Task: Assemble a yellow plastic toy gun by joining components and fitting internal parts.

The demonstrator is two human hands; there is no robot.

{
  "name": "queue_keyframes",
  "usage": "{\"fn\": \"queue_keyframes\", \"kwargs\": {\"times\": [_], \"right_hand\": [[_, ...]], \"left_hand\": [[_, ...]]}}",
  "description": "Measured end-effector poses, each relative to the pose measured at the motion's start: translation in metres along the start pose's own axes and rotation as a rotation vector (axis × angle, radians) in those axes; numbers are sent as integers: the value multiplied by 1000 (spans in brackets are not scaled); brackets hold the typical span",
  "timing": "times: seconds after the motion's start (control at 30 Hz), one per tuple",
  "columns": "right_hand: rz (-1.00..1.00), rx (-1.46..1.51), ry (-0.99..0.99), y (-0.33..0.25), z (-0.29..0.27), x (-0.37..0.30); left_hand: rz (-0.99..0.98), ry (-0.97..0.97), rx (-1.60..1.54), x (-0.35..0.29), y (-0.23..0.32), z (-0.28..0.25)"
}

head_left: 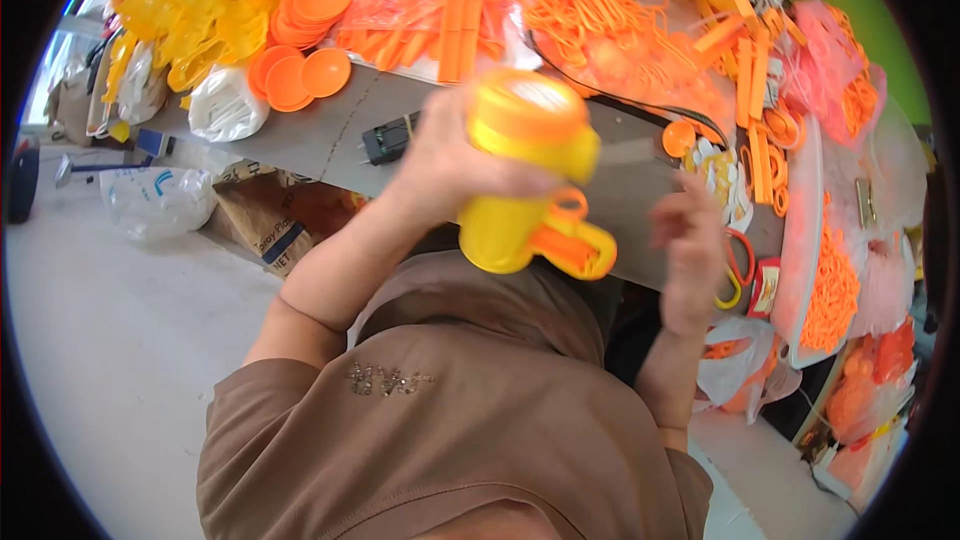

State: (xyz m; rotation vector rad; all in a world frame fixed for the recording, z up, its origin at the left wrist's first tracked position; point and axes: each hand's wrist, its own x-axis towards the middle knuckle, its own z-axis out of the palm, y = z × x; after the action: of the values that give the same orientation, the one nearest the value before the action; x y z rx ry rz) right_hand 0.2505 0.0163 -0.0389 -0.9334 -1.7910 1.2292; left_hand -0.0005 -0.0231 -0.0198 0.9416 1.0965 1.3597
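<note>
My left hand (455,165) grips a yellow plastic toy (525,175) with an orange top and an orange handle, held up close above my lap. The toy is blurred. To its right, my right hand (690,250) is raised with curled fingers and nothing visible in it, close to the toy's orange handle (575,240) but apart from it. Brown sleeves cover both upper arms.
A grey worktable (320,135) runs across the top, heaped with orange and yellow plastic parts: round orange discs (300,70), orange strips (760,70), bags of pieces. A small black device (388,140) lies on it. A cardboard box (270,220) and plastic bags sit on the floor at left.
</note>
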Motion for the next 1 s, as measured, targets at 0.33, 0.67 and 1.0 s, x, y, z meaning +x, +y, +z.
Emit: {"fn": "queue_keyframes", "kwargs": {"times": [0.33, 0.67, 1.0], "right_hand": [[-139, -381, -433, -39, 8, 40], [67, 58, -102, -10, 14, 35], [-177, -127, 126, 3, 40, 4]], "left_hand": [[-21, -430, 205, 6, -22, 36], [-186, -282, 124, -23, -21, -7], [98, 34, -80, -39, -47, 6]]}}
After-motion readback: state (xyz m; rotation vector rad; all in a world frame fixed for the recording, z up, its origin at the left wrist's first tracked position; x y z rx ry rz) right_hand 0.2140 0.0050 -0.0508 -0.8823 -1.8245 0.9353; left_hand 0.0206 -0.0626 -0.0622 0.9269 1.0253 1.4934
